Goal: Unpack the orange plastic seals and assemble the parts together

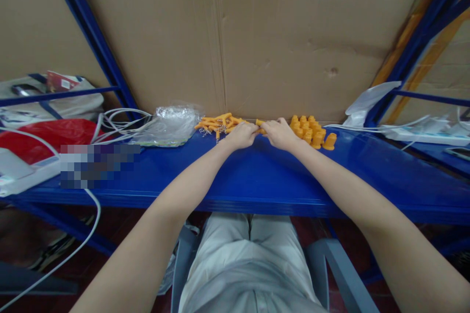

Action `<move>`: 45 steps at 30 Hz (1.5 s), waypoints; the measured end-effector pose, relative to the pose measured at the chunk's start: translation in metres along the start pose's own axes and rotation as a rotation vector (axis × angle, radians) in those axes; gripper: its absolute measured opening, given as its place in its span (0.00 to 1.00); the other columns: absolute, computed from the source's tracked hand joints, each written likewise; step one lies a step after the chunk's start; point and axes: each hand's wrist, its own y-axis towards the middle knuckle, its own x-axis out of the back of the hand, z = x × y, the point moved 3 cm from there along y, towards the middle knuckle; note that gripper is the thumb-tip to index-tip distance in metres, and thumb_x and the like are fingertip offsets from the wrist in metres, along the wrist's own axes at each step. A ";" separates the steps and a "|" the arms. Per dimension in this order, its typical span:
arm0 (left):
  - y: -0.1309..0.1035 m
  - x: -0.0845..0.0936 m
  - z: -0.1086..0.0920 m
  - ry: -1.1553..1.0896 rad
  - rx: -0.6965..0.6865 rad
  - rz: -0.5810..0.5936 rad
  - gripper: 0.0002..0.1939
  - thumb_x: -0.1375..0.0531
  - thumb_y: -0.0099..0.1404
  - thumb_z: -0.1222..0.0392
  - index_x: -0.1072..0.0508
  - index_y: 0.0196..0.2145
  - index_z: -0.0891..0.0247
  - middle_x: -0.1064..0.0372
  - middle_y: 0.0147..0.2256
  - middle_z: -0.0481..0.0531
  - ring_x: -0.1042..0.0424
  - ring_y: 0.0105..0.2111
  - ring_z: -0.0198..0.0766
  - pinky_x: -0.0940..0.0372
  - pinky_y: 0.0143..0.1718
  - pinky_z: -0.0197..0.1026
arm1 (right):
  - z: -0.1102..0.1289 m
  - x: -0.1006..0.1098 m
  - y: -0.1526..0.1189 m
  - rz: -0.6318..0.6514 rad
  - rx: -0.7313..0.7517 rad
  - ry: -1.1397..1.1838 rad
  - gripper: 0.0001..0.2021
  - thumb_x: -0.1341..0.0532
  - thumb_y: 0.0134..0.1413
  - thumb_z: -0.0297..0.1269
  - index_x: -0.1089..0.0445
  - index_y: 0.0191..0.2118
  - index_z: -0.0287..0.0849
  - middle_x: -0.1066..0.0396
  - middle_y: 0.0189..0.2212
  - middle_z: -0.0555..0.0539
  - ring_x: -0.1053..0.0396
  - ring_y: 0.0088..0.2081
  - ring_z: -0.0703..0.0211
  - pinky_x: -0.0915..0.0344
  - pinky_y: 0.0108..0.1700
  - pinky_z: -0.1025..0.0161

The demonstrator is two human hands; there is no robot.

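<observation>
My left hand (242, 135) and my right hand (278, 133) meet near the back of the blue table (249, 176). The right hand's fingers are closed on an orange piece (260, 122) that shows at its fingertips. The left fingers are curled at the same spot, and whatever lies inside them is hidden. Just left of the left hand is a pile of orange pieces with small metal chains (216, 123). Several orange cup-shaped pieces (308, 129) stand upright in a group beside the right hand, with one (329, 142) at the group's right front edge.
Clear plastic bags (171, 124) lie left of the pile. Farther left are white cables (110, 124), a red bag (44, 137) and a power strip (33, 176). Another power strip (422, 132) is at the right. Cardboard (257, 39) and blue posts (91, 34) rise behind.
</observation>
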 end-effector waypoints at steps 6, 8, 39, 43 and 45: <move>0.002 -0.002 0.000 -0.056 -0.001 -0.020 0.13 0.47 0.71 0.64 0.22 0.43 0.67 0.20 0.41 0.61 0.21 0.43 0.48 0.30 0.48 0.47 | -0.001 0.006 0.000 -0.046 -0.004 -0.052 0.15 0.52 0.67 0.27 0.34 0.53 0.37 0.24 0.45 0.35 0.31 0.48 0.44 0.52 0.46 0.55; 0.002 -0.002 -0.001 -0.074 0.011 -0.025 0.13 0.46 0.71 0.64 0.22 0.42 0.67 0.20 0.41 0.62 0.21 0.42 0.48 0.30 0.48 0.48 | -0.001 0.007 0.000 -0.059 -0.006 -0.064 0.15 0.53 0.68 0.27 0.34 0.53 0.37 0.24 0.44 0.35 0.31 0.48 0.44 0.52 0.46 0.55; -0.011 -0.004 0.034 0.051 0.294 -0.129 0.18 0.48 0.71 0.68 0.25 0.53 0.61 0.24 0.49 0.62 0.27 0.51 0.51 0.40 0.57 0.55 | -0.066 0.018 -0.016 0.325 -0.400 0.103 0.14 0.39 0.59 0.39 0.22 0.47 0.43 0.20 0.45 0.39 0.24 0.47 0.45 0.34 0.46 0.56; -0.011 -0.014 0.038 0.080 0.276 -0.133 0.20 0.48 0.70 0.69 0.26 0.56 0.60 0.24 0.52 0.61 0.27 0.54 0.49 0.43 0.63 0.56 | -0.064 0.014 -0.016 0.359 -0.361 0.107 0.13 0.38 0.58 0.35 0.22 0.47 0.44 0.20 0.43 0.40 0.24 0.45 0.47 0.33 0.47 0.56; -0.013 -0.018 0.040 0.091 0.285 -0.118 0.22 0.50 0.71 0.68 0.28 0.58 0.60 0.25 0.55 0.61 0.29 0.57 0.49 0.45 0.65 0.58 | -0.064 0.013 -0.017 0.378 -0.362 0.086 0.14 0.39 0.58 0.32 0.22 0.48 0.44 0.20 0.43 0.40 0.24 0.46 0.46 0.34 0.48 0.54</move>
